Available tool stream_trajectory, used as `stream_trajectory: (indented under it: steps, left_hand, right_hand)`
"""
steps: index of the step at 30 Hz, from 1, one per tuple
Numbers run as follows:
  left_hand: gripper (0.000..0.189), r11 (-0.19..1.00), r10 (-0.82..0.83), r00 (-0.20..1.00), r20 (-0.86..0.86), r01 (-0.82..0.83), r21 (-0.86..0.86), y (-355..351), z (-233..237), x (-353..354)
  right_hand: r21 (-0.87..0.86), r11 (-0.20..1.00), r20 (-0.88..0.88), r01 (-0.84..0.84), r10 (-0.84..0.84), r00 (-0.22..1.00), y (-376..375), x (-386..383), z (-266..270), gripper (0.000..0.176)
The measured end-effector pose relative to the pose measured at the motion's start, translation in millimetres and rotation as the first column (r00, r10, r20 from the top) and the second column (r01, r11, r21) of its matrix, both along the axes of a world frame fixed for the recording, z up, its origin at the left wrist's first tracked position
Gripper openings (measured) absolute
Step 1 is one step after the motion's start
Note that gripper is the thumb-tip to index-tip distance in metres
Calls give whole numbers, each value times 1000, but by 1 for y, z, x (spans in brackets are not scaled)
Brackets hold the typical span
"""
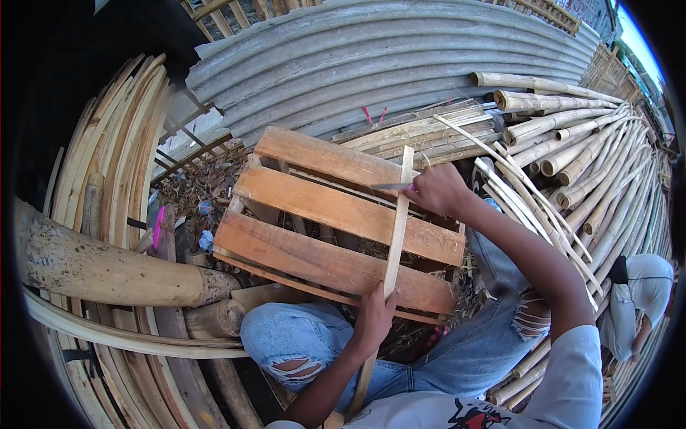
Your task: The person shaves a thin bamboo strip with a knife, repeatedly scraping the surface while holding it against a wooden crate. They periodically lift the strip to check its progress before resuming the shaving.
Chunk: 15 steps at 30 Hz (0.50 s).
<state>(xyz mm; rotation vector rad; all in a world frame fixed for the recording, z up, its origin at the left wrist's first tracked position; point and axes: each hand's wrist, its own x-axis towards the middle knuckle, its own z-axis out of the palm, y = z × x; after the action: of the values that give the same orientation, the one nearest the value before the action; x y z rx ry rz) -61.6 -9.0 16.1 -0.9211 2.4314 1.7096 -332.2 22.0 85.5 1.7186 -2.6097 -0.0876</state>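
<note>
My left hand (374,318) is closed around the lower part of a pale bamboo strip (395,239), which runs from my lap up across a wooden pallet-like crate (307,196). Near the strip's upper end, my right hand (439,190) is closed in a fist on a knife. The knife's blade (389,186) points left and lies across the strip. A bit of pink shows where the knife meets my fingers; the rest of its handle is hidden in my fist. Thin shavings are scattered over the crate's orange-brown slats.
Thick bamboo poles (107,261) and a stack of long split strips (114,157) stand at the left. Many bamboo poles (572,136) lie at the right, where another person (639,293) bends over. A corrugated sheet (371,61) closes off the back.
</note>
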Motion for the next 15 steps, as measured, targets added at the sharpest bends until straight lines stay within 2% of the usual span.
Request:
stream_trajectory:
  steps: [1,3,4,5,7,9,11,12,13,15]
  left_hand:
    - [31,999,-18,1000,-10,18,-35,1,2,-2]
    - [30,995,-23,998,-55,18,-94,3,4,-4]
    - [29,987,-33,995,-93,18,-158,3,5,-5]
    - [29,987,-36,994,-100,20,-160,2,0,-5]
    - [28,1000,21,998,-65,-20,10,-3,-12,-3]
    - [27,999,24,998,-52,-22,35,-4,-10,-1]
    - [27,997,25,999,-32,-23,69,0,1,3]
    - [27,992,23,1000,0,-23,124,1,11,0]
    - [27,984,18,999,31,-23,178,2,17,-3]
    - [27,994,6,999,-37,-2,105,0,-8,0]
  right_hand:
    - [-46,993,-25,108,-110,994,-1,-20,0,59]
    - [-72,977,-22,202,-205,979,4,-33,9,60]
    - [-73,983,-32,167,-169,985,9,-25,12,59]
    - [7,996,29,90,-91,995,15,-15,8,58]
    - [74,988,120,-138,128,984,22,15,3,57]
    - [104,979,88,-177,169,982,18,11,2,59]
    - [1,987,30,161,-161,986,13,-30,-4,61]
    - [-71,981,-10,183,-184,983,13,-42,3,62]
    - [-57,973,20,223,-222,975,17,-47,6,61]
    - [34,973,85,230,-232,969,22,-26,7,61]
